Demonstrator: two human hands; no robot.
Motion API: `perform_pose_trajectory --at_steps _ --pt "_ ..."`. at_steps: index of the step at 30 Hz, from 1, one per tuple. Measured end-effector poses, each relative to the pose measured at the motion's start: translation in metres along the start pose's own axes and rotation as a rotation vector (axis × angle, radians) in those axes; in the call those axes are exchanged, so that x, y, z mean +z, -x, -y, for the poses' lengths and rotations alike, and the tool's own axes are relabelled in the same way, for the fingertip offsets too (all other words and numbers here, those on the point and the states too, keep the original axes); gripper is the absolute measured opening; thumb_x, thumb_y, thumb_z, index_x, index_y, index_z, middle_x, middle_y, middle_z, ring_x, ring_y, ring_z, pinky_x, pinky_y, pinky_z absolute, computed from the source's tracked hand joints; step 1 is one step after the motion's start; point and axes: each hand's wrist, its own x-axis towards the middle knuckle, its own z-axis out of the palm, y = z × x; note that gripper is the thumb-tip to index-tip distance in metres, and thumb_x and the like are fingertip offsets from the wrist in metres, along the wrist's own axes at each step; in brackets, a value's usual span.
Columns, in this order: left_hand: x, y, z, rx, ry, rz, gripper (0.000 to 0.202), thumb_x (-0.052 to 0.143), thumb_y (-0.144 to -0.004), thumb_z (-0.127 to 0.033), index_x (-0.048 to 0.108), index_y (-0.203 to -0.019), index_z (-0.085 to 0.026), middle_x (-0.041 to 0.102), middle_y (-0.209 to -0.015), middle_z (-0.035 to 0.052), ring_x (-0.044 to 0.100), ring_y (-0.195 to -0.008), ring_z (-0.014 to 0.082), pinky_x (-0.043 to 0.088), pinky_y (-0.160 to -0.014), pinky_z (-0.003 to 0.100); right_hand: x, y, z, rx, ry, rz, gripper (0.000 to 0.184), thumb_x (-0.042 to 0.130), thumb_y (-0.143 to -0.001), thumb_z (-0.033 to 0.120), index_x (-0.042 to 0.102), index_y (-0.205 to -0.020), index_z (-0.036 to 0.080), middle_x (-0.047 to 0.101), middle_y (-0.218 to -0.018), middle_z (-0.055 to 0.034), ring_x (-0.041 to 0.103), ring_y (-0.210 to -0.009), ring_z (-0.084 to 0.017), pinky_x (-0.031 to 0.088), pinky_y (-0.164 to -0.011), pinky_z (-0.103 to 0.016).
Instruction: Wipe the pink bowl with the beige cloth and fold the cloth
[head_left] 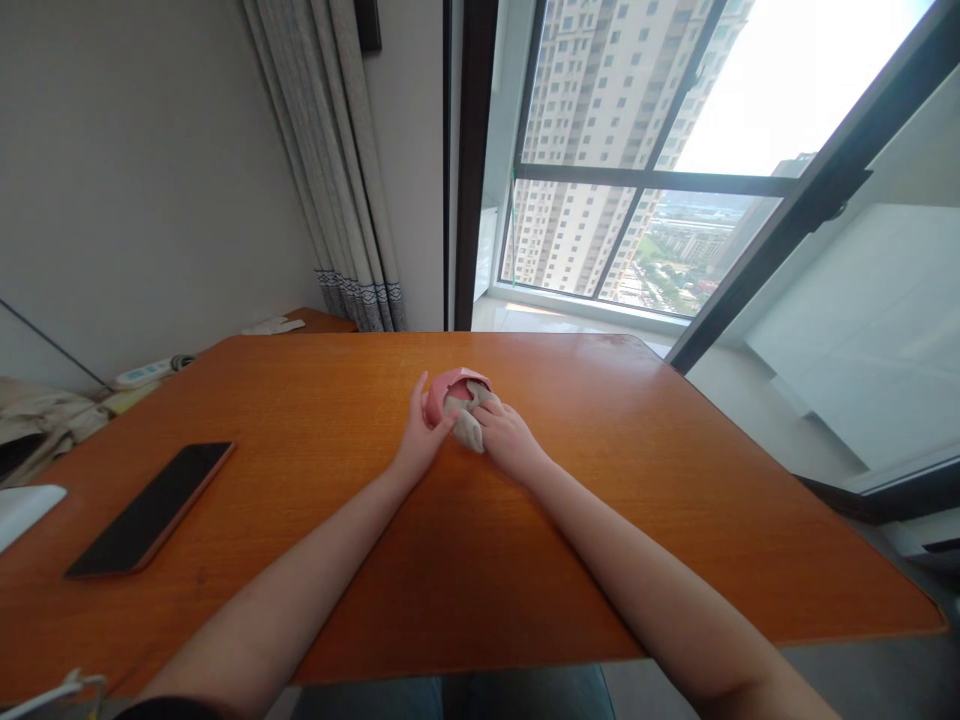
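Over the middle of the wooden table [360, 400], my left hand [421, 432] grips a small pink bowl-like container [444, 388] at its left side, with the thumb near its front edge. The container is tilted so that its opening faces me. My right hand [507, 430] is closed on a light grey cloth [469, 428], its fingers at the container's opening. Part of the cloth lies inside the container, and part hangs out below the rim. The right fingertips are partly hidden by the cloth.
A black phone or tablet [154, 510] lies on the table at the left. Beyond the left edge are a white power strip [144, 373] and some fabric [45, 410]. A white cable [52, 692] is at the lower left corner. A large window [645, 180] stands behind the table.
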Motion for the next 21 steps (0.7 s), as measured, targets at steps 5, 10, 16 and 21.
perform_pose_trajectory --at_steps 5,10,16,21 --pt "0.005 0.003 0.006 0.028 -0.136 -0.118 0.066 0.06 -0.077 -0.034 0.031 -0.135 -0.019 0.036 -0.143 0.0117 0.035 -0.132 0.0236 0.025 -0.111 0.04 0.005 0.0 0.003 -0.015 -0.077 -0.034 0.021 0.046 -0.09 0.018 0.068 -0.093 0.019 0.063 -0.087 -0.0061 0.049 -0.086 -0.019 0.042 -0.074 -0.031" --pt "-0.014 -0.008 0.0 0.092 -0.225 0.027 0.057 0.055 -0.074 -0.021 0.042 -0.13 -0.018 0.042 -0.14 0.0102 0.037 -0.131 0.024 0.024 -0.112 0.041 -0.004 0.0 0.002 -0.053 -0.065 0.013 0.019 0.047 -0.09 0.02 0.066 -0.091 0.018 0.062 -0.089 -0.0075 0.05 -0.092 -0.019 0.04 -0.077 -0.032" --pt "-0.013 -0.007 0.002 0.01 -0.11 0.061 0.079 0.062 -0.074 -0.031 0.023 -0.141 -0.019 0.055 -0.125 0.0117 0.052 -0.116 0.0259 0.038 -0.102 0.045 -0.001 0.001 0.003 -0.018 -0.017 0.035 0.018 0.049 -0.089 0.02 0.066 -0.096 0.018 0.063 -0.088 -0.0075 0.048 -0.092 -0.02 0.038 -0.076 -0.033" --pt "0.001 0.002 0.004 0.032 -0.14 -0.079 0.072 0.062 -0.076 -0.034 0.028 -0.138 -0.019 0.033 -0.146 0.0114 0.03 -0.135 0.0237 0.022 -0.113 0.039 0.004 0.001 0.004 0.018 -0.088 -0.006 0.025 0.047 -0.089 0.018 0.065 -0.107 0.02 0.064 -0.095 -0.0068 0.048 -0.09 -0.02 0.039 -0.078 -0.033"
